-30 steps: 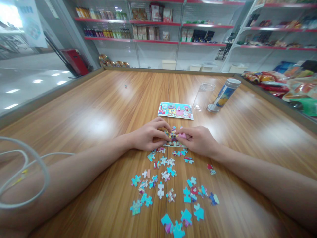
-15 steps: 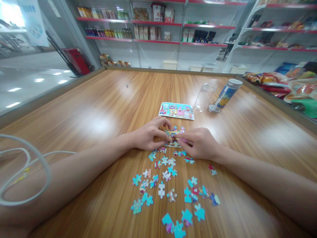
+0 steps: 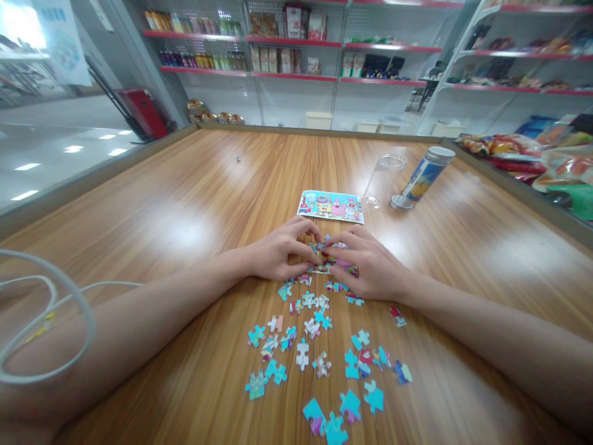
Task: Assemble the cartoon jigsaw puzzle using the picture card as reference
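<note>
My left hand point(image 3: 278, 253) and my right hand point(image 3: 370, 262) meet over a small joined cluster of jigsaw pieces point(image 3: 327, 254) on the wooden table point(image 3: 185, 204). Both hands have their fingers curled and pinched on the cluster, which they largely cover. Several loose jigsaw pieces point(image 3: 319, 346), mostly turquoise, lie scattered on the table nearer to me. A printed reference picture point(image 3: 330, 206) with cartoon figures lies flat just beyond the hands.
A clear plastic tube point(image 3: 382, 179), a round lid point(image 3: 401, 202) and a blue printed canister point(image 3: 427, 173) stand at the back right. Snack bags point(image 3: 532, 154) lie along the right edge. A white cable point(image 3: 50, 309) loops at the left. Shop shelves point(image 3: 287, 55) line the far wall.
My right hand has slid a little left and forward, covering more of the joined cluster. The left hand has hardly moved.
</note>
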`<state>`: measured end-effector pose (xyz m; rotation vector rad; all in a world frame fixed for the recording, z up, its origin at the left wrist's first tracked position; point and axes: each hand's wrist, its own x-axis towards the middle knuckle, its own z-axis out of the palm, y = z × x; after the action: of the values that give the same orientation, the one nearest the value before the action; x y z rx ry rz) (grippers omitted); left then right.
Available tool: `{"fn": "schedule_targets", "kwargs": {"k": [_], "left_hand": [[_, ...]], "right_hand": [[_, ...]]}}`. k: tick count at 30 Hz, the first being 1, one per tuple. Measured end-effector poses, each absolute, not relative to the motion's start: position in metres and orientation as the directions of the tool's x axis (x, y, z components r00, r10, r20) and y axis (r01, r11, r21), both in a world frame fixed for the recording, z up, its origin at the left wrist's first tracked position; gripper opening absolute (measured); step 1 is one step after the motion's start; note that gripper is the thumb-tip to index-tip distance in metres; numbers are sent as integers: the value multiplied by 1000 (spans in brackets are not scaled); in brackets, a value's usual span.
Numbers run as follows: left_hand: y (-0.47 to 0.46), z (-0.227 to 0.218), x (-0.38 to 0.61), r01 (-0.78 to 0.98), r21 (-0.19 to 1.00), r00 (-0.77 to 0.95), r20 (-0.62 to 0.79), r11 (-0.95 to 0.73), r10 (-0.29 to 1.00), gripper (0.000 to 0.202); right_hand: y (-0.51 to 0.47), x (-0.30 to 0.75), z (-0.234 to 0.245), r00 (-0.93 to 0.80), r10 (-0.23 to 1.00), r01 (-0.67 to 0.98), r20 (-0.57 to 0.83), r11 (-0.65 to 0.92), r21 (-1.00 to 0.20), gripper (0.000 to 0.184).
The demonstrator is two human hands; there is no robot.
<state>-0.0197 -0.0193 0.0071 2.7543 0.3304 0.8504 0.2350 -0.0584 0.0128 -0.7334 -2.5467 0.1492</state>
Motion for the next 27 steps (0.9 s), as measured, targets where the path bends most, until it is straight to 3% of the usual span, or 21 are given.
{"fn": "schedule_targets", "kwargs": {"k": [10,17,27], "left_hand": [[-23,9,-20,186,276,807,505,-943,307,23],[-20,3,-20,354,262,703,559,-898,440,19],[-19,1,-21,342,259,707,563,-903,429,19]], "right_hand": [[-58,233,13,-748,556,523,362,830,-195,38],[-58,234,14,-752,546,519,369,836,-180,40],[-57,234,12,-746,555,525,367,830,-189,40]]}}
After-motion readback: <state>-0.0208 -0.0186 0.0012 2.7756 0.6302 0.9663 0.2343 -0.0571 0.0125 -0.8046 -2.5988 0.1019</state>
